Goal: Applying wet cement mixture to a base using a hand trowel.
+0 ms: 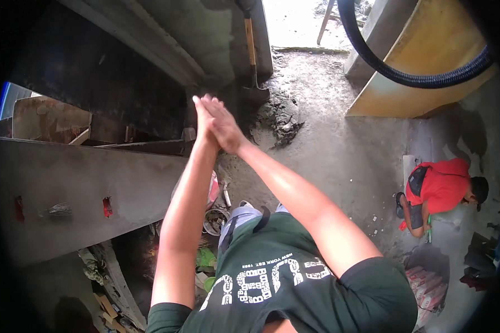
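Observation:
Both my arms reach forward, and my palms are pressed together in front of me. My left hand has its fingers stretched out straight. Against it lies my right hand, its fingers also extended and partly overlapping the left. No object shows between them, though the touching palms are hidden. Beyond my hands, a shovel with a wooden handle leans by the wall, its blade down on the floor. A heap of wet grey mortar lies to the right of my hands.
A co-worker in a red shirt crouches at the right, holding something green. A grey counter slab runs along the left. A bucket stands near my legs. A yellowish panel flanks the bright doorway; a black corrugated hose loops before it.

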Demonstrator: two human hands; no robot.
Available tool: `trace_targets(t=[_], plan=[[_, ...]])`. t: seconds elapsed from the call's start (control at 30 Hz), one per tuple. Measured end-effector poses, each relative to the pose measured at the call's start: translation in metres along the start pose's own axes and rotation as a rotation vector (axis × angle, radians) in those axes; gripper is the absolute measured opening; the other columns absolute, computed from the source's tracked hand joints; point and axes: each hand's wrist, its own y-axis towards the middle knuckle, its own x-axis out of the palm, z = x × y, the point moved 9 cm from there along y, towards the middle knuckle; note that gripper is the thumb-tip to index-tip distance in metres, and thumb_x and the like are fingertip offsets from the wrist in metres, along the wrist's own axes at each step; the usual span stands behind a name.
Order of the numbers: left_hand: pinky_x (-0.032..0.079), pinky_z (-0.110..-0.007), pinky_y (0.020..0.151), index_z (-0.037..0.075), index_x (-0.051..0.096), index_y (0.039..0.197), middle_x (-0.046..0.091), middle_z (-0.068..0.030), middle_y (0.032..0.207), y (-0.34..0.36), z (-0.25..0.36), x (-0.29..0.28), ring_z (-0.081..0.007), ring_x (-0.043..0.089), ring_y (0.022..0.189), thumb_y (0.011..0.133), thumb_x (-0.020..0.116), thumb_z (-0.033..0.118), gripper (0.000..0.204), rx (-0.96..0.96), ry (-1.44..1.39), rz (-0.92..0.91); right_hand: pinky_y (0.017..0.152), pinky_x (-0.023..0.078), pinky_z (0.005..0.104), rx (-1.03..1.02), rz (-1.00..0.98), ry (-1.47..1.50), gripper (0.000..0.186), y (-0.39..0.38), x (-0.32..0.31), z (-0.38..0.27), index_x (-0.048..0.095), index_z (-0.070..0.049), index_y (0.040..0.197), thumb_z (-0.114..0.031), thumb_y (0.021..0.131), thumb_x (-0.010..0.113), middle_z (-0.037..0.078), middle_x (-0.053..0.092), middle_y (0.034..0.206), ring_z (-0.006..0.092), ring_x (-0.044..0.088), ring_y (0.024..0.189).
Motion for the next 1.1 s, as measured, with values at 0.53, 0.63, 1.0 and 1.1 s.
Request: trace_targets(t=[0.53, 0.63, 1.0, 1.1], plan=[[0.013, -0.049, 0.119, 0.013, 0.013, 0.156, 0.016, -0.0068, 0.162, 0.029, -0.050, 0.069, -0.0292, 0.015, 0.149, 0.090, 0.022, 0.077, 0.092, -0.068, -0.251, -0.261, 0.114, 0.028, 0.0469, 0.979, -0.243, -0.285, 0.068, -0.083, -0.062, 0.164, 0.039, 0.001, 0.143, -0.050, 0.099, 0.039, 0.022, 0.034, 0.152, 0.0385, 0.034, 0.140], [0.008, -0.045, 0.120, 0.009, 0.013, 0.155, 0.006, -0.0063, 0.164, 0.011, -0.023, 0.012, -0.0261, 0.006, 0.150, 0.093, 0.019, 0.073, 0.089, 0.045, -0.142, -0.212, 0.112, 0.032, 0.0446, 0.971, -0.194, -0.346, 0.068, -0.085, -0.038, 0.132, 0.039, -0.003, 0.145, -0.051, 0.097, 0.042, 0.022, 0.047, 0.143, 0.0398, 0.049, 0.128], [0.001, -0.050, 0.119, 0.014, 0.004, 0.157, 0.012, -0.0059, 0.163, -0.032, -0.007, -0.014, -0.0252, 0.011, 0.149, 0.087, 0.018, 0.082, 0.098, -0.168, -0.423, -0.322, 0.114, 0.025, 0.0525, 1.039, -0.329, -0.529, 0.069, -0.081, 0.009, 0.110, 0.041, -0.005, 0.144, -0.056, 0.098, 0.036, 0.017, 0.040, 0.150, 0.0322, 0.034, 0.141], [-0.004, -0.050, 0.118, 0.015, 0.003, 0.157, 0.003, -0.0062, 0.164, -0.012, -0.009, -0.046, -0.0239, -0.001, 0.151, 0.087, 0.017, 0.082, 0.098, -0.073, -0.271, -0.200, 0.113, 0.031, 0.0427, 1.005, -0.145, -0.606, 0.068, -0.090, 0.018, 0.102, 0.040, 0.000, 0.142, -0.051, 0.097, 0.043, 0.021, 0.040, 0.148, 0.0334, 0.039, 0.137]])
